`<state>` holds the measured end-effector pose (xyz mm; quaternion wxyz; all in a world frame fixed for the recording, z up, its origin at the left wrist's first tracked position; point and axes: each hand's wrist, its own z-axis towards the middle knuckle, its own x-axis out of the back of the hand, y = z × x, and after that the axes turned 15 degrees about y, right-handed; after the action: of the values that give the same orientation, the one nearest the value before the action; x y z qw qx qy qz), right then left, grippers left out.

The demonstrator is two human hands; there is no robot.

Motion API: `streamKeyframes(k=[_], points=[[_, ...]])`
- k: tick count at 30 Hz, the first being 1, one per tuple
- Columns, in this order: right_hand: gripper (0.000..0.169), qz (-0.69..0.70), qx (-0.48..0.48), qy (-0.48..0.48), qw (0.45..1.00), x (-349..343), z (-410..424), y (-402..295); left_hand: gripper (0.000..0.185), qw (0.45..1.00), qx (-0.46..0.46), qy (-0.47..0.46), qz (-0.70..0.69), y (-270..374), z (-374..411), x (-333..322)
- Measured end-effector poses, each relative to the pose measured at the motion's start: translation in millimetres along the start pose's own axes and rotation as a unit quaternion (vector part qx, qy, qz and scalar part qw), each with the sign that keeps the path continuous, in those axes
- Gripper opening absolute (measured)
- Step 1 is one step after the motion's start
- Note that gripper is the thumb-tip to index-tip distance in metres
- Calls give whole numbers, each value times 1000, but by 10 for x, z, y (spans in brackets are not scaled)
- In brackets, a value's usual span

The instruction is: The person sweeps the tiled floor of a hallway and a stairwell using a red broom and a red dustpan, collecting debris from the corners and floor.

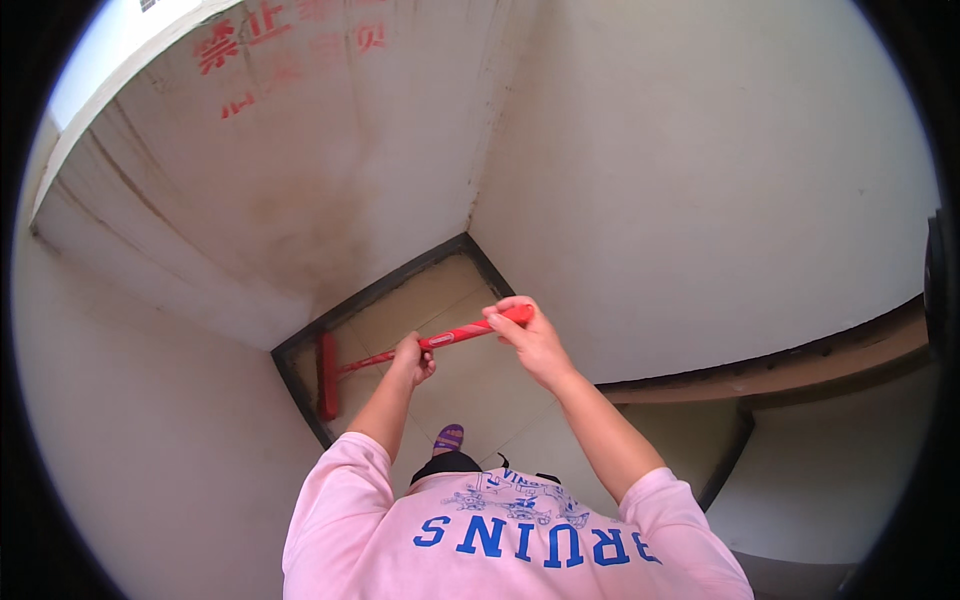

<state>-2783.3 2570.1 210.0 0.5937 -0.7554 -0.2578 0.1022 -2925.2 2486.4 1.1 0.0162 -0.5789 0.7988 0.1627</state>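
A red broom lies across my view, its long red handle (465, 333) slanting from upper right down to the left. My right hand (525, 337) is closed around the top end of that handle. Lower on the shaft, my left hand (413, 360) grips it with curled fingers. At the far left of the floor, the red broom head (328, 376) is down by the dark skirting. The bristles are hard to make out from above. Beneath the broom is a beige tiled floor (480, 397).
Dark skirting (375, 289) edges the floor below stained white walls (292, 187), one bearing faded red writing. A plain wall (697, 187) rises at the right. Farther right, a brown-edged ledge (757, 375) curves above a lower floor area. My purple sandal (449, 437) shows near my body.
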Motion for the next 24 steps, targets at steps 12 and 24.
streamKeyframes(k=[12,24], points=[[26,-17,51,303,951,-564,-900,-472,21,972,41,-154,173,195,-327,-499],[27,91,0,425,901,-578,-1561,-56,30,846,-43,-230,479,-118,-319,-878]])
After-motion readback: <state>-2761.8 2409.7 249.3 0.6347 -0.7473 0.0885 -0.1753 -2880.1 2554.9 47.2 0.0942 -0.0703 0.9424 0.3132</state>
